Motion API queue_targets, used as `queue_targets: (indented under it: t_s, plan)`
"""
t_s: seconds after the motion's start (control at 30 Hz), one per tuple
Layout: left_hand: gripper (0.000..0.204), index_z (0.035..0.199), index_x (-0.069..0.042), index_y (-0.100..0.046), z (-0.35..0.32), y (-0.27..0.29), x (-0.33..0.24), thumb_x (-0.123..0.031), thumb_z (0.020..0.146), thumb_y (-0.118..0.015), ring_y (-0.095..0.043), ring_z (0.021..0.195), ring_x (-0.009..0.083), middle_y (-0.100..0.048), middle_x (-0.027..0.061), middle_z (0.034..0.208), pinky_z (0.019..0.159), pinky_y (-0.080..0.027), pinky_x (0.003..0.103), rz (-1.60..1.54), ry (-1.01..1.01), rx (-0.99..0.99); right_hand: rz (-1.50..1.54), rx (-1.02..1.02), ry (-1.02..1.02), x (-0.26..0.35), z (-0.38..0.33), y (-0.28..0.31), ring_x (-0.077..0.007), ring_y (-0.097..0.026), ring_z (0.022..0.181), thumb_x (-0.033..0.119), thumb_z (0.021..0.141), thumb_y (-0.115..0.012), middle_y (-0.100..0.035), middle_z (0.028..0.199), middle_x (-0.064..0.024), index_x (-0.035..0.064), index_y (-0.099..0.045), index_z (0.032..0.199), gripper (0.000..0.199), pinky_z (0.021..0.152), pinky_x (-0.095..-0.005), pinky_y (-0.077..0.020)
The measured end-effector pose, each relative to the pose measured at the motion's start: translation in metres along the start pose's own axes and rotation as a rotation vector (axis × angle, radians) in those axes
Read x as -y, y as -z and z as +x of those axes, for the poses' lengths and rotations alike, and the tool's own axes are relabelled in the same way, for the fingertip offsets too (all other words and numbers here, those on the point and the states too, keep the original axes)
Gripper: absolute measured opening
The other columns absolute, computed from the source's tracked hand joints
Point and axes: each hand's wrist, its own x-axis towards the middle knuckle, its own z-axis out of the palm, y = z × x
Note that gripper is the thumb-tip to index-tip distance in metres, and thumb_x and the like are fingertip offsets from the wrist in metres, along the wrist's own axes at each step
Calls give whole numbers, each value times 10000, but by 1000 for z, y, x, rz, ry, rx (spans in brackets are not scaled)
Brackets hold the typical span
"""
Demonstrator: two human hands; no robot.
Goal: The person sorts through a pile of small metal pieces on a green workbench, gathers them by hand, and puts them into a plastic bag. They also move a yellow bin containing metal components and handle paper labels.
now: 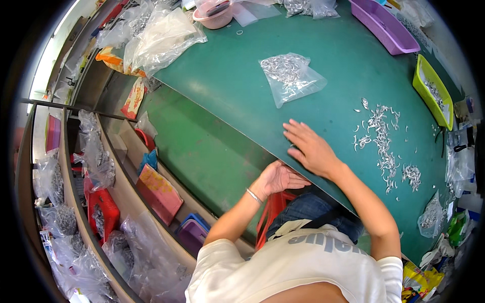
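My right hand [316, 151] is over the green tabletop [242, 96] near its edge, fingers spread and palm toward the surface. Just below that edge my left hand [280, 179] is turned palm up, its fingers stretched toward the table's rim; nothing shows in it. Small curved silver metal pieces [382, 136] lie scattered to the right of my right hand, with a smaller heap [411, 176] beside them. Farther back lies a clear plastic bag [290, 76] partly filled with similar pieces. Whether anything is under my right palm is hidden.
A purple tray [386, 28] and a yellow-green tray [429, 91] stand along the far right side. Plastic bags [166, 40] and a pink bowl [214, 19] crowd the far left corner. Shelving with bagged parts and a red basket [103, 212] runs along my left.
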Motion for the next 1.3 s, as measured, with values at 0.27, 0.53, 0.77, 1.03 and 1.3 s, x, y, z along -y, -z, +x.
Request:
queue_targets:
  t_s: [0.27,0.53,0.77,1.03,1.3]
  plan:
    - [460,1230,65,-458,6,31,-6,-261,949,-296,-524,1151,378,-509,255,1256,983,-416,514,-468,148,352,91,76,75,51,-42,-15,-339,-397,1288,152,796,-644,-461,1342,-181,-39,-514,1219,482,1083,-449,-324]
    - [270,925,16,-595,-2,18,10,-233,943,-492,-629,859,268,-637,157,964,732,-558,353,-11,-66,-110,264,-131,75,59,-40,-16,-351,-521,1107,62,806,-628,-542,1182,-178,-5,-561,1135,342,971,-428,-411]
    - [260,882,18,-601,-40,-47,2,-222,949,-526,-512,567,126,-599,117,788,431,-377,204,52,-73,-122,-65,-521,-244,8,24,34,-297,-549,951,-1,805,-592,-520,1102,-157,49,-459,1284,500,775,-358,-464]
    - [261,1174,36,-504,43,-118,-100,-90,946,-493,-512,685,131,-554,83,872,548,-431,224,-51,-645,-76,-294,-230,-546,-15,71,41,-331,-598,938,33,743,-583,-560,1062,-143,20,-549,1140,398,700,-423,-509]
    - [384,1279,101,-372,49,-145,-108,-156,999,-321,-495,1185,345,-480,237,1273,1022,-426,426,-241,-849,-156,-474,-365,-23,-29,41,45,-246,-558,832,44,699,-577,-559,934,-101,29,-582,682,24,645,-367,-470]
